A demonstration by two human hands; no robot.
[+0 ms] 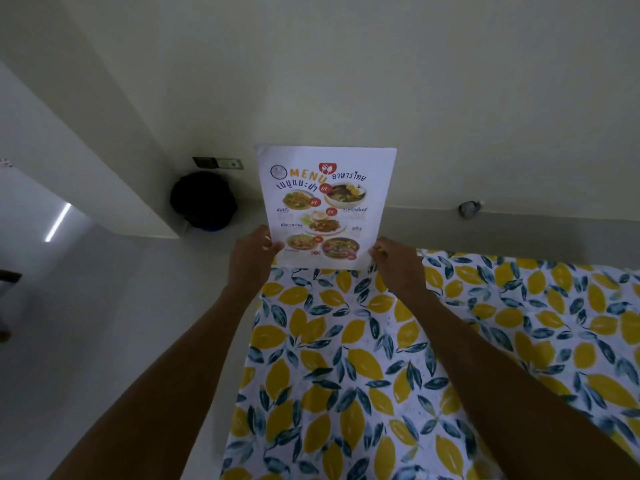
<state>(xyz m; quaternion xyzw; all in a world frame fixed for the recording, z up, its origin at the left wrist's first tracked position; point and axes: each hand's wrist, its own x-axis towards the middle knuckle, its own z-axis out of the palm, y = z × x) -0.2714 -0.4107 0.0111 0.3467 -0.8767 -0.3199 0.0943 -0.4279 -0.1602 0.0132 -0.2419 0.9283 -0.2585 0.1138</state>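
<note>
White printed paper menu sheet (325, 206) held upright above lemon-patterned cloth surface (381, 358). Left hand (251, 258) fingers pinch its lower left corner; right hand (394, 263) fingers pinch lower right.

Upright printed menu sheet (325, 206), food photos
</note>
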